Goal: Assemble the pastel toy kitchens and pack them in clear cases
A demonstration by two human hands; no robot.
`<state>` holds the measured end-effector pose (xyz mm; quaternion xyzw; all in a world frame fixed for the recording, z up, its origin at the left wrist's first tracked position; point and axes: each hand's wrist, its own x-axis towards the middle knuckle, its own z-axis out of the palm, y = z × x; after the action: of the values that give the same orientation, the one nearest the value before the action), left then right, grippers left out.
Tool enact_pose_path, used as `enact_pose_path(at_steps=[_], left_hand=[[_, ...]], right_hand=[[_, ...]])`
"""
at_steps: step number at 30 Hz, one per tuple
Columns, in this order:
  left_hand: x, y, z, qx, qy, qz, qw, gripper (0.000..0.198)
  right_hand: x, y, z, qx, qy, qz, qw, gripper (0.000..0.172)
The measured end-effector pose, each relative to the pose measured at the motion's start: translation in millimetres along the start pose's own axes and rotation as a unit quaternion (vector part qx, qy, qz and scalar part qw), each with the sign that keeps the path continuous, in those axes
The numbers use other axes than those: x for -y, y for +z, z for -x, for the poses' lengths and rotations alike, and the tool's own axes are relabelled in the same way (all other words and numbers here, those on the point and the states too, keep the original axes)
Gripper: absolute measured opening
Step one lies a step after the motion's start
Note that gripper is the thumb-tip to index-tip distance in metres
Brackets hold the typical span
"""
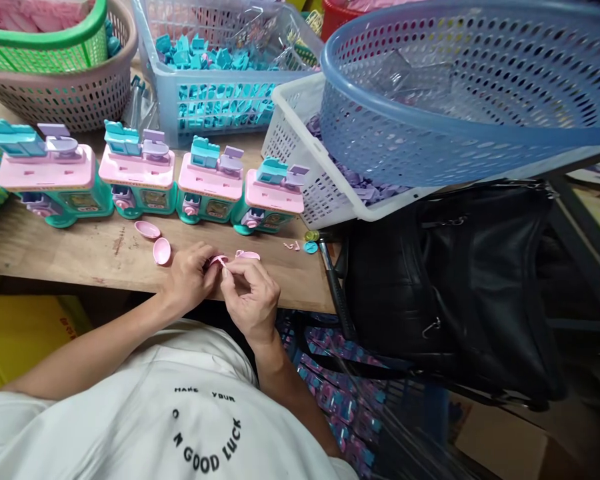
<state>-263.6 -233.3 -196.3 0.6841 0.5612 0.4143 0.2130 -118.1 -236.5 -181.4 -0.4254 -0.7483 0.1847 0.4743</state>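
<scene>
My left hand (pixel 191 275) is closed around a small pink plastic part (pixel 219 259), held above the table's front edge. With thumb and forefinger, my right hand (pixel 251 293) pinches at the same part; a thin pink bit shows at its fingertips. Just behind my right hand lies a pink oval piece (pixel 248 255), partly hidden. To the left of my hands rest two pink bowl-shaped pieces, one nearer (pixel 162 251) and one farther (pixel 147 230). Behind them stands a row of several pink and teal toy units (pixel 211 187) with blue and purple tops.
A hammer (pixel 334 287) leans at the table's right end, beside a black bag (pixel 445 287). Small pink bits (pixel 291 246) and a teal disc (pixel 311 247) lie nearby. Baskets of parts, including a light-blue one (pixel 220 80) and a large blue one (pixel 460 143), line the back.
</scene>
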Motion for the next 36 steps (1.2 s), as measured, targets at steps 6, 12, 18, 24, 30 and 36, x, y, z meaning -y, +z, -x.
enact_pose_path(at_steps=[6, 12, 18, 24, 30, 36], left_hand=[[-1.1, 0.6, 2.2, 0.003, 0.017, -0.04, 0.999, 0.02], [-1.1, 1.9, 5.3, 0.01, 0.029, -0.072, 0.997, 0.021], [1.3, 2.2, 0.5, 0.02, 0.006, -0.065, 0.998, 0.016], [-6.3, -15.0, -7.2, 0.023, 0.037, -0.013, 0.999, 0.044], [20.4, -64.6, 15.3, -0.108, -0.09, -0.215, 0.966, 0.029], [21.9, -62.6, 19.3, -0.066, -0.072, -0.176, 0.979, 0.022]], right_hand=[[0.7, 6.6, 1.1, -0.019, 0.021, -0.016, 0.999, 0.014], [3.0, 12.5, -2.4, -0.026, 0.012, 0.015, 0.999, 0.017], [5.8, 17.4, -8.1, 0.01, 0.051, 0.052, 0.997, 0.02], [-27.6, -21.2, -31.7, -0.008, 0.068, 0.089, 0.994, 0.023], [-98.2, -62.7, -24.2, -0.028, 0.118, 0.258, 0.959, 0.02], [-101.1, -62.2, -9.2, -0.015, 0.121, 0.255, 0.959, 0.02]])
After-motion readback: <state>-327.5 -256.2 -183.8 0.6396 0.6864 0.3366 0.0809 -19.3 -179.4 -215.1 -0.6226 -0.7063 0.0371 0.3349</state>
